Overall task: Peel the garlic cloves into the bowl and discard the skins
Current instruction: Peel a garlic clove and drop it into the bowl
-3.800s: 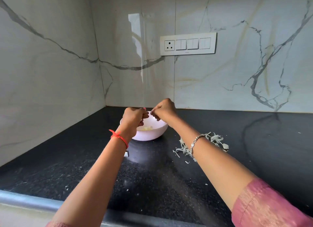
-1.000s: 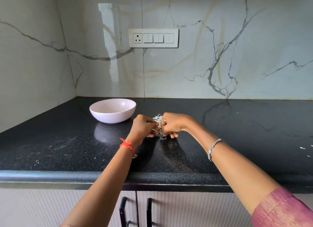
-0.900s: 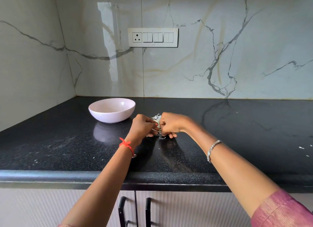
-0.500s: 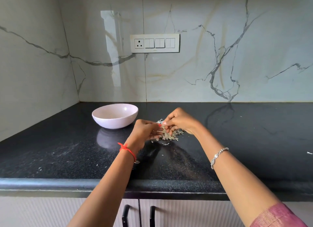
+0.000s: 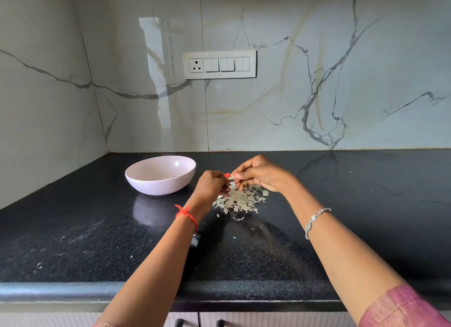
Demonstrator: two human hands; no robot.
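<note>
A pale pink bowl (image 5: 146, 180) stands on the black counter (image 5: 73, 241), with a few peeled cloves just showing inside. To its right lies a heap of dry garlic skins (image 5: 238, 201). Above the heap my left hand (image 5: 211, 186) and my right hand (image 5: 260, 175) meet, both pinching one small garlic clove (image 5: 230, 178) between fingertips. A single loose clove piece (image 5: 265, 193) lies at the heap's right edge.
Marble walls close the counter at the back and on the left; a switch panel (image 5: 219, 64) is on the back wall. Small skin scraps (image 5: 238, 219) dot the counter near the heap. The counter's front edge (image 5: 61, 292) runs above cabinet doors with dark handles.
Both hands left the bowl and moved right to the skin heap. In the last second they rose from fists pressed on the skins to a fingertip pinch on a clove.
</note>
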